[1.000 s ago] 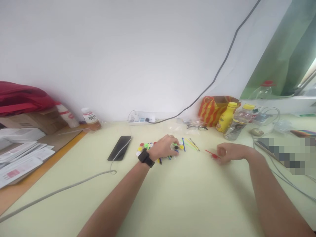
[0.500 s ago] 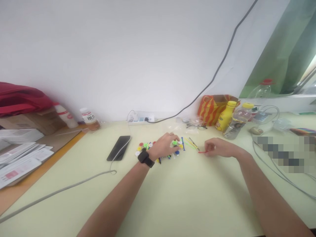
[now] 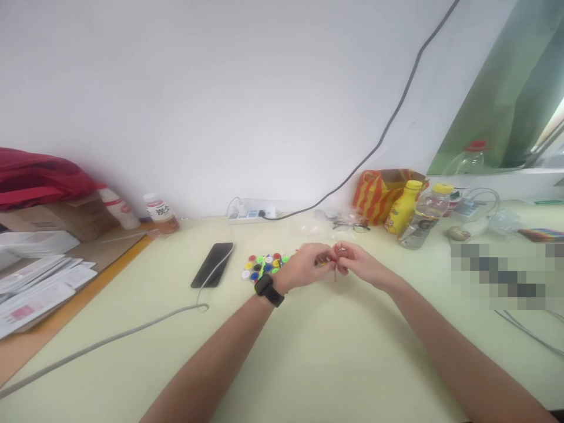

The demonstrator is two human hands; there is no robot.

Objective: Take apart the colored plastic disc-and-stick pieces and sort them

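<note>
My right hand [image 3: 362, 264] is closed in a pinch on a thin red plastic stick [image 3: 335, 275], whose lower end hangs below the fingertips. Against it, the fingertips of my left hand [image 3: 305, 265] meet those of the right. The left fingers are curled and closed, and what sits between them is hidden. A black watch [image 3: 269, 291] is on the left wrist. Beside and partly behind the left hand lies a pile of small coloured plastic pieces [image 3: 268, 267], round caps in red, yellow, blue, green, white and black. The left hand covers the pile's right part.
A black phone [image 3: 212, 265] with a cable lies left of the pile. Behind are a power strip [image 3: 251, 215], eyeglasses [image 3: 351, 226], a striped bag [image 3: 368, 197], a yellow bottle [image 3: 403, 207] and a clear bottle [image 3: 423, 218]. Papers [image 3: 42, 288] are stacked at far left.
My right hand has moved left with the red stick, which has turned from lying level to hanging down. My left hand has shifted slightly right from over the pile and closed; the fingertips now meet.
</note>
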